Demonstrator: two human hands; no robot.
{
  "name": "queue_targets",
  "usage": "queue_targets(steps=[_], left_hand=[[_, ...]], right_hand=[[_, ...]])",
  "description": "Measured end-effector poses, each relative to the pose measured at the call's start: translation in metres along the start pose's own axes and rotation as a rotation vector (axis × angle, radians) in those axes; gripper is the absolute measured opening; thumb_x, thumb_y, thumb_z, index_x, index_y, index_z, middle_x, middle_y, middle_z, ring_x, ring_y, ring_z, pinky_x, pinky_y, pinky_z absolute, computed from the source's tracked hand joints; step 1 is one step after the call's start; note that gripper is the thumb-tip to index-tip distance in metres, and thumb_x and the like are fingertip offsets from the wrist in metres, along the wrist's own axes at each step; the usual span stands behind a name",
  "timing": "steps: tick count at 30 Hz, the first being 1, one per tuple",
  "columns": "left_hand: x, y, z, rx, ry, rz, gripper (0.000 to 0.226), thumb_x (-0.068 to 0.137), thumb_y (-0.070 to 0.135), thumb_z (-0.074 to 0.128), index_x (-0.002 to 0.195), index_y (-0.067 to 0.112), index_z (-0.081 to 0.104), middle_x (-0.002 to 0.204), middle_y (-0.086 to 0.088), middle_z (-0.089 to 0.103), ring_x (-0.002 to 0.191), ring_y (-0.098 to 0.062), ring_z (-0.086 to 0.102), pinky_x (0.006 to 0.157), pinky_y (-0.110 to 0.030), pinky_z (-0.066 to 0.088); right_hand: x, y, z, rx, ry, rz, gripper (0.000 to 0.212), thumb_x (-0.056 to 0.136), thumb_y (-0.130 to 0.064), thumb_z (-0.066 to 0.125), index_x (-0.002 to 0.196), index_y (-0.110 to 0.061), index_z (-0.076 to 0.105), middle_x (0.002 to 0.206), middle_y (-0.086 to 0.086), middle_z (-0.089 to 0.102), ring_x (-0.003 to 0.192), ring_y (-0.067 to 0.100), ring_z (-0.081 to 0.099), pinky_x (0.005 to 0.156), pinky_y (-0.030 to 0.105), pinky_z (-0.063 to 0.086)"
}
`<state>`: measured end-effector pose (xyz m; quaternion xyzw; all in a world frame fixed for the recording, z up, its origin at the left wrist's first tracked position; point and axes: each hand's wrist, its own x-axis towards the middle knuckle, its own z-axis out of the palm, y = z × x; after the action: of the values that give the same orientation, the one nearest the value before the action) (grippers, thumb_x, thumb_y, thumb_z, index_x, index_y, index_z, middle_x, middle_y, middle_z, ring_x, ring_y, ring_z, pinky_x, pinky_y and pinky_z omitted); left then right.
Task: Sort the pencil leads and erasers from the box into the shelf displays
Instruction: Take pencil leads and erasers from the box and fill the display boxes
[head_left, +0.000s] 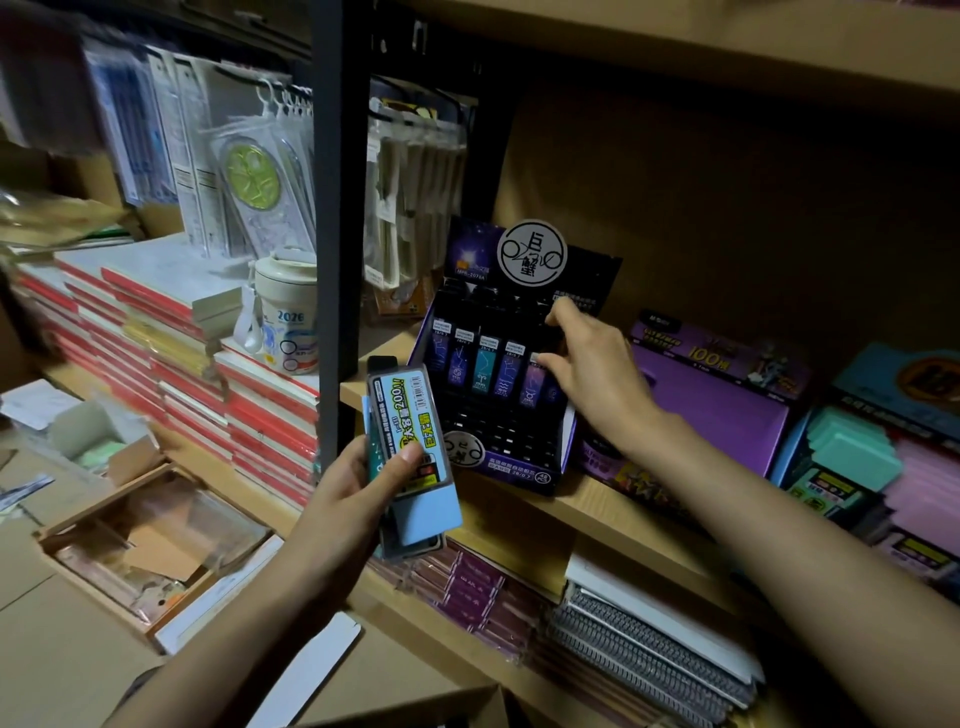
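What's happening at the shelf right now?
A person is stocking the shelf. The left hand grips a small stack of packs, the top one labelled in yellow-green. The right hand reaches into the dark constellation display box, fingers at the right end of its row of lead cases; whether they pinch one is unclear.

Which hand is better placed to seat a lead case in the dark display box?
Right. The right hand is at the display box slots; the left hand grips the stack of packs.

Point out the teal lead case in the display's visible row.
The teal lead case stands third from the left in the dark display box; its neighbours are purple or blue.
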<state>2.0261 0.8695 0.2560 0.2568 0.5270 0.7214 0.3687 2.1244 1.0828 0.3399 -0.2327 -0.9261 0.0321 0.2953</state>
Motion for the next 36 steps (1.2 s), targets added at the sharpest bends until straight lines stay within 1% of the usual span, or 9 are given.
queue_targets(steps=[6, 8, 12, 14, 19, 24, 27, 33, 36], left_hand=[[-0.003, 0.004, 0.001, -0.002, -0.006, 0.003, 0.046, 0.076, 0.032, 0.062, 0.116, 0.010, 0.056, 0.100, -0.010, 0.071, 0.089, -0.025, 0.068, 0.082, -0.047, 0.054], [-0.003, 0.004, 0.002, -0.017, -0.004, -0.007, 0.045, 0.076, 0.031, 0.063, 0.115, 0.009, 0.056, 0.100, -0.012, 0.071, 0.087, -0.026, 0.068, 0.076, -0.044, 0.057], [-0.003, 0.001, 0.009, -0.035, -0.021, -0.017, 0.040, 0.075, 0.029, 0.066, 0.109, 0.009, 0.060, 0.093, -0.012, 0.073, 0.076, -0.022, 0.070, 0.058, -0.031, 0.057], [-0.004, -0.002, 0.016, -0.038, -0.027, -0.012, 0.034, 0.073, 0.028, 0.068, 0.101, 0.009, 0.065, 0.086, -0.011, 0.074, 0.070, -0.020, 0.070, 0.056, -0.028, 0.057], [-0.005, -0.012, 0.039, -0.061, -0.067, -0.031, 0.037, 0.081, 0.035, 0.060, 0.106, 0.007, 0.064, 0.092, -0.013, 0.073, 0.077, -0.022, 0.071, 0.061, -0.029, 0.058], [-0.008, -0.019, 0.073, -0.080, -0.115, -0.021, 0.045, 0.088, 0.036, 0.046, 0.119, 0.005, 0.058, 0.108, -0.017, 0.070, 0.095, -0.027, 0.068, 0.081, -0.037, 0.057], [-0.010, -0.024, 0.095, -0.038, -0.133, 0.042, 0.037, 0.088, 0.033, 0.047, 0.113, 0.008, 0.060, 0.107, -0.017, 0.070, 0.098, -0.029, 0.067, 0.087, -0.044, 0.053], [-0.012, -0.035, 0.119, -0.023, -0.225, 0.061, 0.032, 0.094, 0.025, 0.043, 0.111, 0.001, 0.054, 0.095, -0.013, 0.069, 0.076, -0.017, 0.071, 0.072, -0.034, 0.058], [-0.015, -0.040, 0.124, -0.012, -0.278, 0.073, 0.030, 0.091, 0.029, 0.045, 0.110, 0.007, 0.056, 0.095, -0.009, 0.073, 0.079, -0.017, 0.072, 0.071, -0.035, 0.058]], right_hand=[[-0.006, -0.020, -0.010, -0.066, 0.060, 0.013, 0.033, 0.087, -0.015, 0.064, 0.117, -0.009, 0.049, 0.115, 0.005, 0.041, 0.099, 0.019, 0.052, 0.081, 0.024, 0.047], [-0.029, -0.037, -0.013, 0.194, 0.054, 0.084, 0.023, 0.089, -0.023, 0.061, 0.110, -0.017, 0.053, 0.107, -0.001, 0.046, 0.086, 0.005, 0.050, 0.075, 0.008, 0.041], [-0.093, -0.075, 0.000, 0.802, -0.400, 0.332, 0.018, 0.085, -0.038, 0.064, 0.095, -0.024, 0.057, 0.087, 0.000, 0.062, 0.074, 0.009, 0.060, 0.065, 0.025, 0.049], [-0.110, -0.081, 0.006, 0.964, -0.440, 0.450, 0.019, 0.084, -0.026, 0.067, 0.099, -0.021, 0.055, 0.087, 0.001, 0.063, 0.071, 0.002, 0.063, 0.060, 0.017, 0.048], [-0.124, -0.072, 0.001, 1.135, -0.278, 0.665, 0.019, 0.085, -0.007, 0.065, 0.103, -0.007, 0.058, 0.087, 0.008, 0.067, 0.064, 0.002, 0.066, 0.052, 0.012, 0.046], [-0.142, -0.049, -0.016, 1.174, -0.102, 0.709, 0.014, 0.088, -0.007, 0.061, 0.100, -0.012, 0.058, 0.092, 0.006, 0.070, 0.069, 0.004, 0.066, 0.055, 0.016, 0.049], [-0.156, -0.029, -0.031, 1.119, -0.053, 0.710, 0.015, 0.089, -0.012, 0.060, 0.101, -0.022, 0.060, 0.095, -0.003, 0.071, 0.081, 0.008, 0.068, 0.063, 0.022, 0.052], [-0.180, 0.025, -0.082, 0.907, 0.196, 0.598, 0.024, 0.087, -0.006, 0.061, 0.094, -0.029, 0.066, 0.095, -0.007, 0.066, 0.088, 0.007, 0.063, 0.076, 0.026, 0.052], [-0.188, 0.054, -0.115, 0.786, 0.336, 0.552, 0.029, 0.082, -0.007, 0.068, 0.098, -0.030, 0.062, 0.090, -0.004, 0.066, 0.081, 0.006, 0.065, 0.066, 0.018, 0.052]])
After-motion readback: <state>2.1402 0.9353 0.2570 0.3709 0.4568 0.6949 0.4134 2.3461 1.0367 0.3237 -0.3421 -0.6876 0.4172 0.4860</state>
